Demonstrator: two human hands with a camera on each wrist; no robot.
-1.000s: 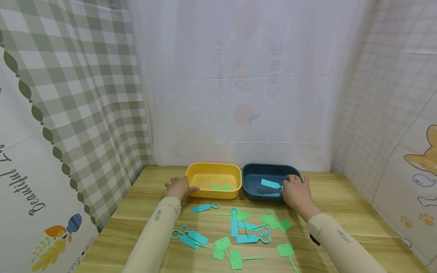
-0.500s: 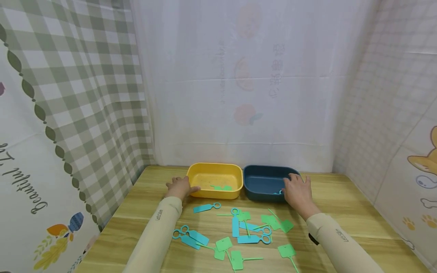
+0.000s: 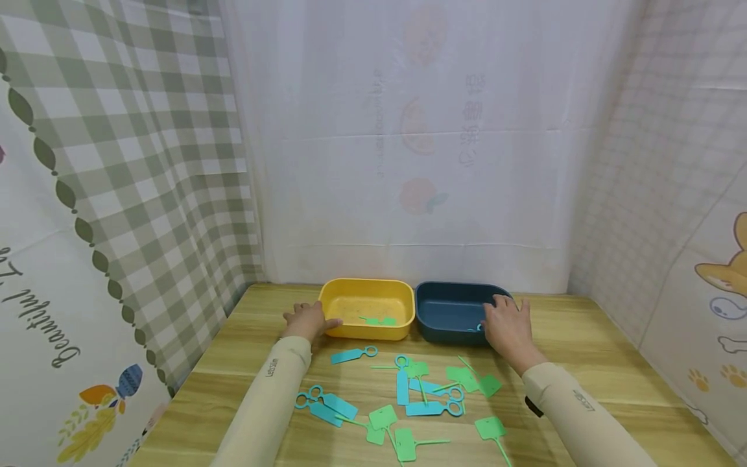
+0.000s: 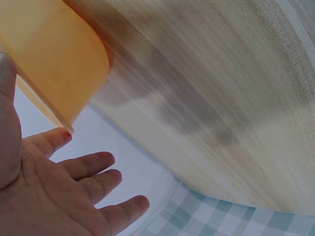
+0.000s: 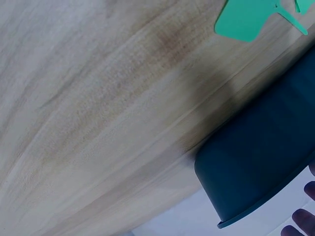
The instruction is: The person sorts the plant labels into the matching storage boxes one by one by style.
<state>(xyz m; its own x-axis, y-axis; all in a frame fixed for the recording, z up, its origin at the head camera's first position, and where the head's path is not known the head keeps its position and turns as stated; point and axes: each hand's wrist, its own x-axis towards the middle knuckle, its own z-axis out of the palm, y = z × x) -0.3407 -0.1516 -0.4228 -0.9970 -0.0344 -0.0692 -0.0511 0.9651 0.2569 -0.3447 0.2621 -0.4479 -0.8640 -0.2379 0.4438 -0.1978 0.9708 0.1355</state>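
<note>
My left hand (image 3: 306, 322) rests at the left end of a yellow bin (image 4: 83, 59), its thumb at the near rim and index fingertip touching the rim's corner. The other fingers are spread and hold nothing. Green tags (image 3: 380, 321) lie inside that bin. At the right end of a dark blue bin (image 5: 266, 142) is my right hand (image 3: 509, 327), its fingers loosely bent over the rim; only several fingertips (image 5: 303, 220) show in the right wrist view. A bit of a blue ring-ended tag (image 3: 480, 327) peeks out beside the right thumb; the near wall hides the rest.
Blue ring-ended tags (image 3: 426, 408) and green stemmed tags (image 3: 404, 443) lie scattered in front of the bins, some overlapping. One blue tag (image 3: 348, 355) lies apart near the yellow bin. The wooden table (image 3: 233, 363) meets a white curtain (image 3: 420, 214) behind the bins.
A blue tag at the right fingers has left them and dropped down in the dark blue bin, now mostly hidden. Both hands stay nearly in place.
</note>
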